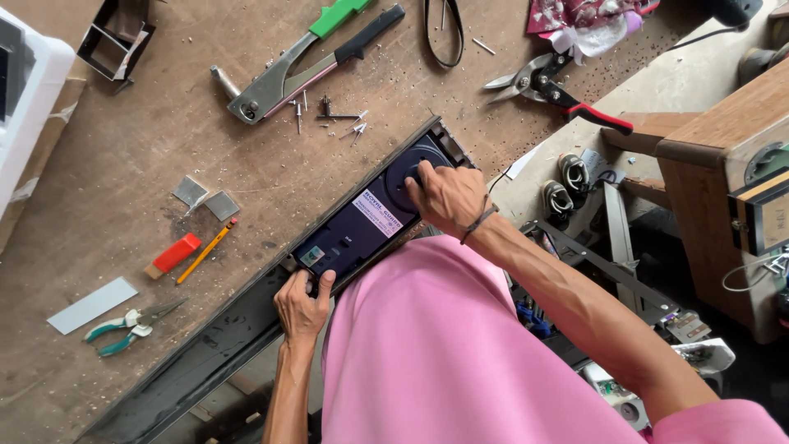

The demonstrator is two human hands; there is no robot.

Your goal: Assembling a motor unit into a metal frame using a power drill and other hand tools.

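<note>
Dark rectangular device sat inside long metal channel; left hand pinched its near end, right hand closed over its round dial.

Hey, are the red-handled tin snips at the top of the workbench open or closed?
Open. The tin snips lie flat on the workbench with blades parted and handles spread.
</note>
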